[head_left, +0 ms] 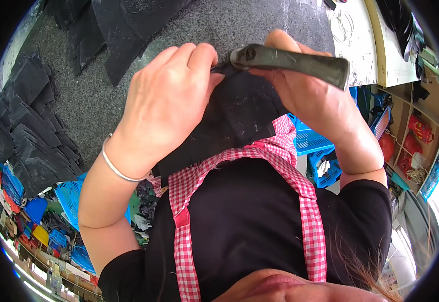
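A black sheet piece (234, 108), cloth or leather-like, hangs over the table's near edge toward my lap. My left hand (171, 93) is closed with its thumb and fingers pinching the far edge of that piece. My right hand (305, 88) is wrapped round a dark metal hammer (295, 63); its narrow end points at my left fingertips, and its wide end sticks out to the right. The hammer's narrow end lies close above the pinched edge. Most of its handle is hidden by my right hand.
Stacked black pieces (33, 121) lie along the left of the grey speckled tabletop (96, 113), with more black sheets (123, 30) at the far left. Blue plastic baskets (307, 141) stand below the table at right. Shelves (416, 113) with red items stand farther right.
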Demonstrator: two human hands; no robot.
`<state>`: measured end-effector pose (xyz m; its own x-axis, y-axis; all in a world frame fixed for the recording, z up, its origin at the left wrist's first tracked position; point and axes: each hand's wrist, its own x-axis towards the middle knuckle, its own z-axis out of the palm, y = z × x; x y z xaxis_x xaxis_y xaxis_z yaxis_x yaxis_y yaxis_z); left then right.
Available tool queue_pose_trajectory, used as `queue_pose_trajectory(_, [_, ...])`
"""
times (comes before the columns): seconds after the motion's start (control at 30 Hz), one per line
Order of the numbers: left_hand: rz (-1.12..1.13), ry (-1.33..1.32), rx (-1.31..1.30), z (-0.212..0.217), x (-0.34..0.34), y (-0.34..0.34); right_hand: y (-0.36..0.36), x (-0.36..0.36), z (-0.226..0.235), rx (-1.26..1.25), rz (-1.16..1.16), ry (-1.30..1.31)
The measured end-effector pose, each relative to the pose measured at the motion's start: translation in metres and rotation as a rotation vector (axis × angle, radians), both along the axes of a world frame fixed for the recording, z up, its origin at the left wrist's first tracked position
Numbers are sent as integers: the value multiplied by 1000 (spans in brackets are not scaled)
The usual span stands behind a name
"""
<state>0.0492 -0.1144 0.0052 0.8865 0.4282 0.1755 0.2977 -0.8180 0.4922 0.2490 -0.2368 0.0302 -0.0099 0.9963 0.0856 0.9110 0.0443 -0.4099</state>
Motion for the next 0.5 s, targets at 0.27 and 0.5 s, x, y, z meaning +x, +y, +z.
queue_pose_trajectory(0.27, [72, -198, -352, -8, -21, 7, -2, -4, 3, -9, -27, 89])
queue_pose_trajectory(0.5, [-53, -256, -124, -14, -24, 9, 2, -6, 6, -23, -70, 95])
